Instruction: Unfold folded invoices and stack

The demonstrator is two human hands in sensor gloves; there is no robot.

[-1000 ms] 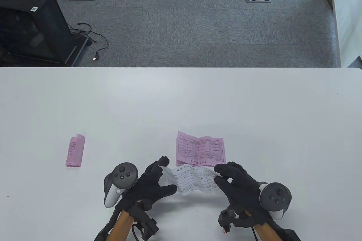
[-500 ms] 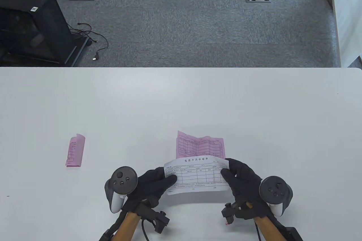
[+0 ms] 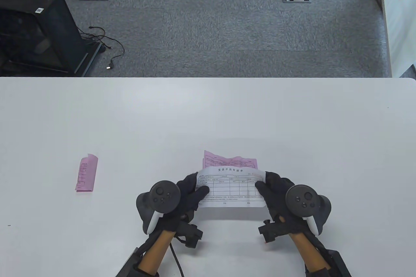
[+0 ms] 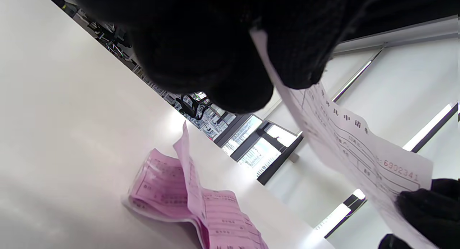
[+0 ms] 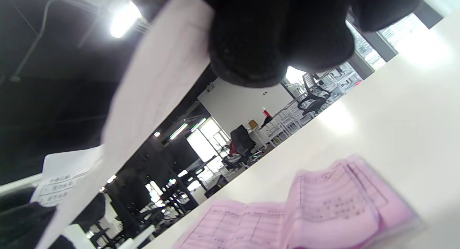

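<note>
Fingers (image 3: 202, 190) of both hands at the white invoice's (image 3: 231, 189) side edges.

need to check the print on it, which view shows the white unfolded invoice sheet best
The table view: the white unfolded invoice sheet faces the camera whole, held at its ends by the left hand and the right hand. The left wrist view shows it slanted, printed side partly readable; the right wrist view shows mostly its blurred back.
</note>
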